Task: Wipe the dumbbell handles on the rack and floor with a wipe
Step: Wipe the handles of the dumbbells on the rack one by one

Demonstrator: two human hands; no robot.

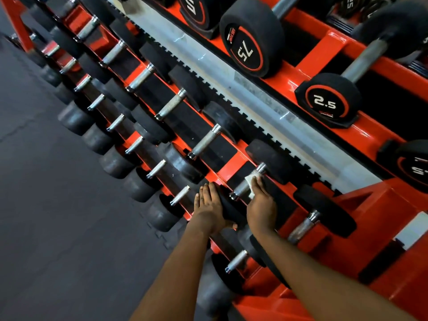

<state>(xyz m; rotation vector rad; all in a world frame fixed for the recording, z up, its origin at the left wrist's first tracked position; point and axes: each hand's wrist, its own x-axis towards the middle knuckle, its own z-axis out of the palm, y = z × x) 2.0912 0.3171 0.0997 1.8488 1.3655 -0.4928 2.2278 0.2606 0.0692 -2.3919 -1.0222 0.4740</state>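
Observation:
A red rack [231,169] carries rows of black dumbbells with knurled steel handles. My right hand [261,205] presses a white wipe [252,180] round the handle [242,187] of a dumbbell on the middle shelf, fingers wrapped over it. My left hand [209,205] lies with straight fingers on that dumbbell's near black head [228,210], thumb at its lower edge. The far head [269,159] sits beyond the wipe.
More steel handles [206,141] run up the middle shelf to the left, and a lower row [157,169] sits nearer the dark rubber floor [58,216]. Upper shelf holds dumbbells marked 7.5 [246,50] and 2.5 [325,101]. A grey strip [231,79] divides the shelves.

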